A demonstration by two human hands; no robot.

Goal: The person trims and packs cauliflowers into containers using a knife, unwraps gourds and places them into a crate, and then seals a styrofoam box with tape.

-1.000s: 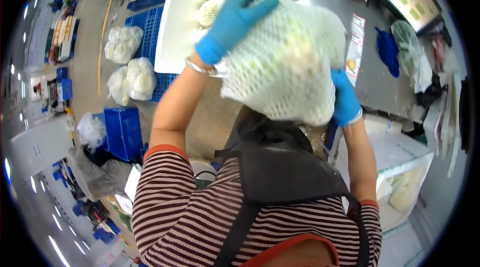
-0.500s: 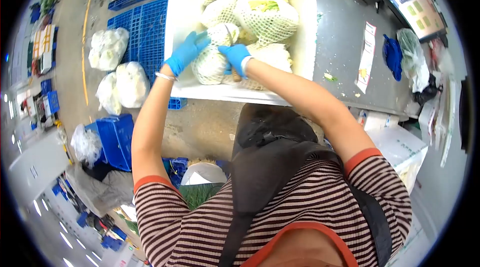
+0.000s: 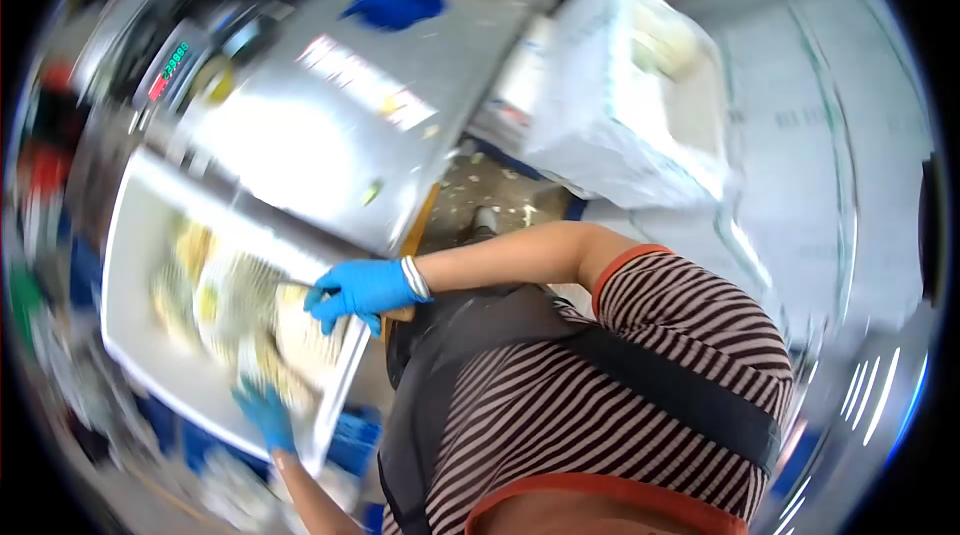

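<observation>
My right hand (image 3: pixel 365 290), in a blue glove, is closed around a knife (image 3: pixel 400 314). Its wooden handle sticks out behind my palm, and a thin blade seems to point left over the white box (image 3: pixel 150 360). Inside that box lie several cabbages (image 3: pixel 235 300) in white foam nets, blurred by motion. My left hand (image 3: pixel 265 415), also gloved in blue, is at the near left wall of the box with its fingers spread. Its fingertips are close to a netted cabbage (image 3: pixel 262 360); whether they touch it I cannot tell.
A metal table (image 3: pixel 330 175) adjoins the box, bearing a printed strip (image 3: pixel 365 82), a blue cloth (image 3: pixel 395 7) and vegetable scraps. A scale display (image 3: pixel 170 70) glows at upper left. Farther right stands a lined white box (image 3: pixel 590 125) with pale produce inside.
My view has swung right, so the box now appears lower left. My right hand has drawn back to the box's near edge with the knife; my left hand has come off the cabbage it was touching.
</observation>
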